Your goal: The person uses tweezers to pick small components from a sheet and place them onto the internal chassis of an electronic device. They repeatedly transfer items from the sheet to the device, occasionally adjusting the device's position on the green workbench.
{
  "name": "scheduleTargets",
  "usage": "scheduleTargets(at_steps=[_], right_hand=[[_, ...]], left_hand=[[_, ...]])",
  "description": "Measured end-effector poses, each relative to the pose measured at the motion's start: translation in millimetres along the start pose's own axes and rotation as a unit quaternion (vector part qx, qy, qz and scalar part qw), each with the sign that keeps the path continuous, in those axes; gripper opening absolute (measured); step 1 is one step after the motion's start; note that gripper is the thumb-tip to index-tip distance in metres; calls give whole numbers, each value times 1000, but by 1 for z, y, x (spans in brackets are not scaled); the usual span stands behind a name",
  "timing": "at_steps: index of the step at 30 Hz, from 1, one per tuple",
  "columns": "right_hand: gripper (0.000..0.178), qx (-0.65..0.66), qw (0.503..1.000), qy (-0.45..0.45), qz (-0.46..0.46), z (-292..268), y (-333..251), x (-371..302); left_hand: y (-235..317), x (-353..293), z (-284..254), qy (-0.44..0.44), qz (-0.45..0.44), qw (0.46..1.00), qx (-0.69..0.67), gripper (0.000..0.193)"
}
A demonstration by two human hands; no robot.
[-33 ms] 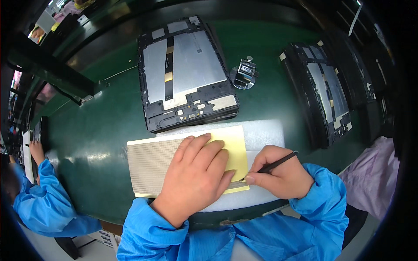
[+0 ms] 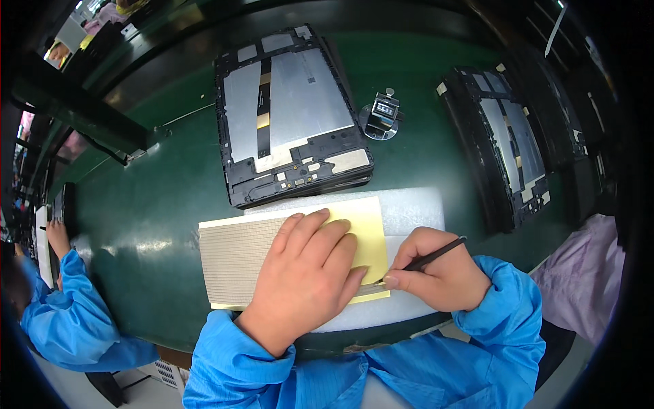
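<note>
A yellow backing sheet (image 2: 371, 228) with rows of small grey-beige stickers (image 2: 235, 262) lies on a white foam pad (image 2: 415, 211). My left hand (image 2: 306, 269) rests flat on the sheet, fingers stretched out and slightly bent, its thumb pointing at the lower right corner. Slim black tweezers (image 2: 436, 253) are pinched in my right hand (image 2: 436, 276), which is beside the sheet's right edge. Their tip meets the sheet close to my left thumb, at the short row of stickers along the lower edge. Whether a sticker is caught in the tip is too small to tell.
Beyond the pad stands a stack of black device frames with silver plates (image 2: 293, 102). A metal hand counter (image 2: 383, 116) is just right of it. More device frames (image 2: 507, 143) stand at the right. A co-worker in a blue sleeve (image 2: 75, 307) works at the far left of the green table (image 2: 150, 204).
</note>
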State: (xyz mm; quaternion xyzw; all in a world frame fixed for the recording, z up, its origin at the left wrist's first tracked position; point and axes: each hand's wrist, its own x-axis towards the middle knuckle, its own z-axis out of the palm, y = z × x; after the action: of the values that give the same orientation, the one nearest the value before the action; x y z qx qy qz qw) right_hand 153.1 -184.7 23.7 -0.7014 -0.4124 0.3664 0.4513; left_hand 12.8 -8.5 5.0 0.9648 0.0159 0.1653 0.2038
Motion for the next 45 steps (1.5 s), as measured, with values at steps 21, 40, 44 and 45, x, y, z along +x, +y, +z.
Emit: scheduleTargets(at_steps=[21, 40, 44, 45], right_hand=[[15, 75, 992, 24, -97, -12, -38, 118], [17, 113, 985, 18, -130, -13, -33, 114], [17, 57, 986, 21, -153, -14, -33, 112], [16, 33, 986, 22, -162, -14, -33, 112]], left_hand=[[-20, -3, -20, 178, -135, 971, 91, 47], [-30, -2, -13, 241, -162, 956, -34, 63], [-29, -3, -14, 231, -159, 960, -23, 62], [-29, -3, -14, 230, -159, 960, -21, 62]])
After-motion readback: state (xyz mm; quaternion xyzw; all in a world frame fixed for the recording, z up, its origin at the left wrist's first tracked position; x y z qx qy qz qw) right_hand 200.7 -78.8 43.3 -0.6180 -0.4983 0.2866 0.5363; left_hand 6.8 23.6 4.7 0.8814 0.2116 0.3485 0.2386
